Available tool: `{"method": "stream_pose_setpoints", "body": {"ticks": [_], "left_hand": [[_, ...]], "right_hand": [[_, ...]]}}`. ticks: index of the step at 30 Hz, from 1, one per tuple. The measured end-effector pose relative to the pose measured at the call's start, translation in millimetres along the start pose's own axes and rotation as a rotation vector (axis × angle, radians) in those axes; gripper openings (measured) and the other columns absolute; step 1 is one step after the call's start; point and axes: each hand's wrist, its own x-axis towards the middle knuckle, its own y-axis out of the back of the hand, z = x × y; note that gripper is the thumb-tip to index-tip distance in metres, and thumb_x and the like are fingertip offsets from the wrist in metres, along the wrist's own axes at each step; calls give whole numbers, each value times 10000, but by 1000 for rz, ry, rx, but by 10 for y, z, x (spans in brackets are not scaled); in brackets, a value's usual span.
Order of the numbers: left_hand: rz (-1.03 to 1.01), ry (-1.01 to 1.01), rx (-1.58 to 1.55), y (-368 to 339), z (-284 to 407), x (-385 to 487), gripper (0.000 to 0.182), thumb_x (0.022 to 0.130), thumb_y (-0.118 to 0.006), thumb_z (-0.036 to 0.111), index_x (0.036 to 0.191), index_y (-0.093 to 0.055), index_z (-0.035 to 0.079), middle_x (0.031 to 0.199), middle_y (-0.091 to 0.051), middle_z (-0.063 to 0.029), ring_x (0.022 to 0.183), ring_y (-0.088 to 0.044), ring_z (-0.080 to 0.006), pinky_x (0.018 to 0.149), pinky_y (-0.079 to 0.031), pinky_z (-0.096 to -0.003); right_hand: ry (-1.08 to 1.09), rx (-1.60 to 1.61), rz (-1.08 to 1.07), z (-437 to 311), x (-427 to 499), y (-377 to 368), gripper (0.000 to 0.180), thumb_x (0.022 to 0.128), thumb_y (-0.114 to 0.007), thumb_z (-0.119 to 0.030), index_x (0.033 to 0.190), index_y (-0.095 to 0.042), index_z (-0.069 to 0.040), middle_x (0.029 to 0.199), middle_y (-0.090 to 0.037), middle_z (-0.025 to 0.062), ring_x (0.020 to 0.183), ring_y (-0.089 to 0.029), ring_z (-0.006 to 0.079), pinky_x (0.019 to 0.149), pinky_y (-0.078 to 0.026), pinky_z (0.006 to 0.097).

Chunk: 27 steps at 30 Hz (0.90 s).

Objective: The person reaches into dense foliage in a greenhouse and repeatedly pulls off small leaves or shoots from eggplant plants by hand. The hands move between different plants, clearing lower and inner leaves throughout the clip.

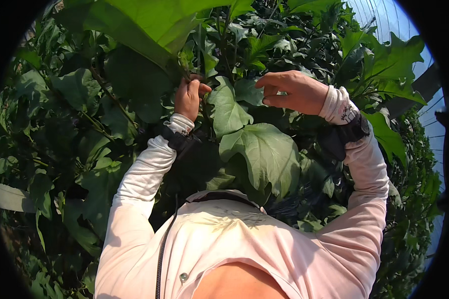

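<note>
My left hand [187,99] is closed around a thin plant stem [187,71], just below a big sunlit leaf [142,26] that overhangs it. The pinched part of the stem is mostly hidden by my fingers. Across from it, my right hand [297,91] hangs in the air with curled fingers, thumb and fingertips apart and nothing between them. Two broad lobed leaves, one upright [226,108] and one wider [263,153], fill the space between and below my hands. The plants look like eggplants.
Dense foliage [75,89] with dark purplish stems [110,91] surrounds both arms. A pale strap or band [13,197] crosses the plants at left. Ribbed greenhouse film [385,17] shows at upper right. A black cord [161,254] hangs down my shirt front.
</note>
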Motion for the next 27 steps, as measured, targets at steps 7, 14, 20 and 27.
{"method": "stream_pose_setpoints", "body": {"ticks": [7,14,20,27], "left_hand": [[-218,261,47,-101,160,295,401,964,-460,394,962,-623,28,912,-689,-77,810,-622,-129,708,-521,-282],[159,51,460,-253,415,-135,279,866,-644,215,1022,-573,-4,863,-629,-52,788,-574,-109,738,-460,-248],[-155,250,1124,-837,723,-252,595,809,-655,446,1089,-474,-46,992,-598,-225,921,-598,-365,815,-479,-399],[-389,-173,1300,-1663,816,-1077,620,863,-581,456,1293,-461,26,1366,-415,-167,1286,-371,-337,1104,-191,-519]], "right_hand": [[-822,604,-246,1793,-415,-1089,336,869,-566,-255,1110,-600,-24,856,-668,110,720,-652,199,640,-520,354],[18,21,-365,2624,-366,-2325,252,883,-539,-200,1063,-594,-32,767,-655,85,623,-628,191,508,-490,318],[-725,1402,214,2372,172,-2603,337,933,-505,-308,1042,-599,-3,921,-670,149,863,-643,282,754,-514,355],[-429,981,-271,1715,57,-3282,572,923,-432,-531,1078,-647,-24,1115,-634,185,1016,-593,355,895,-448,389]]}}
